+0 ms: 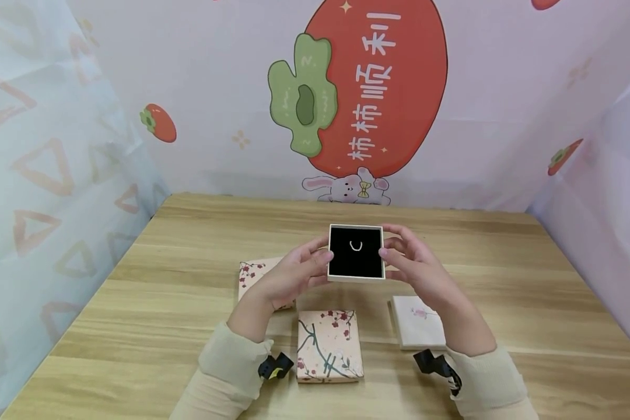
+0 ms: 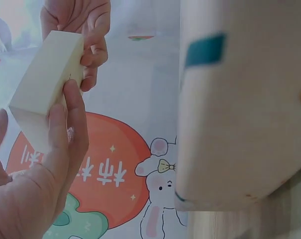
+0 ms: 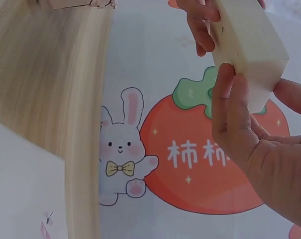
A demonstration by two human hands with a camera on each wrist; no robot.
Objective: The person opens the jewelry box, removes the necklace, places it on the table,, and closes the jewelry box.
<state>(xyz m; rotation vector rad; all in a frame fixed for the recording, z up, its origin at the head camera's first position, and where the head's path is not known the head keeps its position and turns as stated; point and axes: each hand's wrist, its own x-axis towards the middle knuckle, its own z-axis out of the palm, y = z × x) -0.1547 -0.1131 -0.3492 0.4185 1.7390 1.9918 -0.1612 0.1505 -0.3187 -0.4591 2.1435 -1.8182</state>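
Observation:
Raised above the table, a small white jewellery box faces the head camera with its black lining showing. On that lining lies a pale curved piece, perhaps a ring partly sunk in. My left hand grips the box's left side, thumb on the front edge and fingers behind. The right hand holds the opposite side in the same way. Both wrist views show the white box between the two hands, with fingertips on its underside.
A pink floral box lies on the wooden table below the hands. Another floral box is partly behind the left hand. Beside the right forearm is a white square lid or box with a pink flower. A printed cloth hangs behind.

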